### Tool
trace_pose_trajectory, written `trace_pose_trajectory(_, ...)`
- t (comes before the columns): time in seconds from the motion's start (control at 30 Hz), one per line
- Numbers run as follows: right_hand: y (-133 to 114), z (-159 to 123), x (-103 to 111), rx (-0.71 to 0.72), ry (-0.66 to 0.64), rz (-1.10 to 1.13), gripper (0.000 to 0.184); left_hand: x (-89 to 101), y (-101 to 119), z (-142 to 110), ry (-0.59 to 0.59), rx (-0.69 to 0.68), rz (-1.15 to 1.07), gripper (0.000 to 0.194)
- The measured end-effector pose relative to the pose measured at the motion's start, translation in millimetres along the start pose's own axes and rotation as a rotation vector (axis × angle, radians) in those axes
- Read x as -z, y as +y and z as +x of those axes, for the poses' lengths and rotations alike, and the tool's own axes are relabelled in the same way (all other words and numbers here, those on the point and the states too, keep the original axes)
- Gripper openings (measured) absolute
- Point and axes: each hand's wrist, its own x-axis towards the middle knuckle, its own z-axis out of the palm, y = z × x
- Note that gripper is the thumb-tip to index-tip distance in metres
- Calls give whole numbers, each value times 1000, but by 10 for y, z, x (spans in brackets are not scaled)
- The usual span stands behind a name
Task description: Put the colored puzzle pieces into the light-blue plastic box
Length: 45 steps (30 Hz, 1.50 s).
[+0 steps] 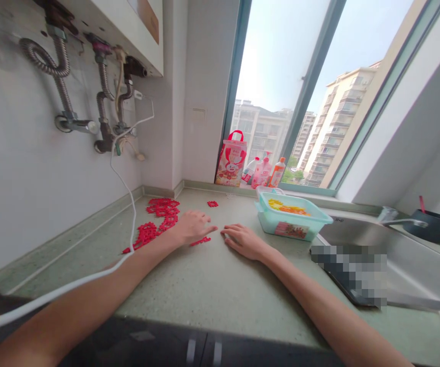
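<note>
My left hand [194, 227] is low over the counter, fingers bent slightly and thumb pointing right; nothing shows in it. Beside and partly under it is a short strip of small red pieces [200, 241]. Left of this hand lies a large patch of small red pieces [162, 208], joined into a lattice and partly hidden by my forearm. Farther back sits a small separate cluster of red pieces [213, 204]. My right hand [244, 241] rests on the countertop [212, 290], palm down and fingers stretched toward the left hand, holding nothing visible.
A light-green tub [294, 219] with yellow and orange pieces stands right of my right hand. Behind it are a red bag [232, 162] and bottles [262, 173]. A sink [407, 260] and a dark flat object [346, 278] lie right. A white cable [133, 219] crosses my left forearm.
</note>
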Motion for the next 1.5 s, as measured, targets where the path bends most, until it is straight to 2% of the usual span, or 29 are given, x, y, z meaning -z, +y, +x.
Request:
trace_pose_trajectory(0.07,-78,3,25,2,-24,15,38,149,-136,15,-40,79,30,48)
trace_pose_trajectory(0.17,-250,23,43,4,-69,55,50,391,-401,2,-239,231,35,42)
trace_pose_trajectory(0.27,-421,56,51,11,-117,84,58,558,-623,-44,-427,368,17,51)
trace_pose_trajectory(0.4,-524,89,61,26,-160,110,55,616,-762,-105,-656,488,-140,63)
trace_pose_trajectory(0.53,-423,82,57,27,-69,143,36,556,-813,-136,-718,505,-246,61)
trace_pose_trajectory(0.73,-155,41,21,-37,66,186,8,427,-809,-127,-689,430,-307,56)
trace_pose_trajectory(0.93,-49,28,7,-91,91,264,6,286,-700,-65,-648,333,-405,56)
trace_pose_trajectory(1.07,-4,17,33,-107,91,264,4,217,-578,-24,-576,216,-376,55)
trace_pose_trajectory(1.2,70,-11,48,-141,88,235,11,171,-456,1,-482,106,-380,50)
trace_pose_trajectory(1.37,142,-40,6,-148,116,212,42,76,-375,6,-400,90,-405,45)
trace_pose_trajectory(1.5,134,-49,17,-127,129,191,38,60,-374,9,-367,67,-509,43)
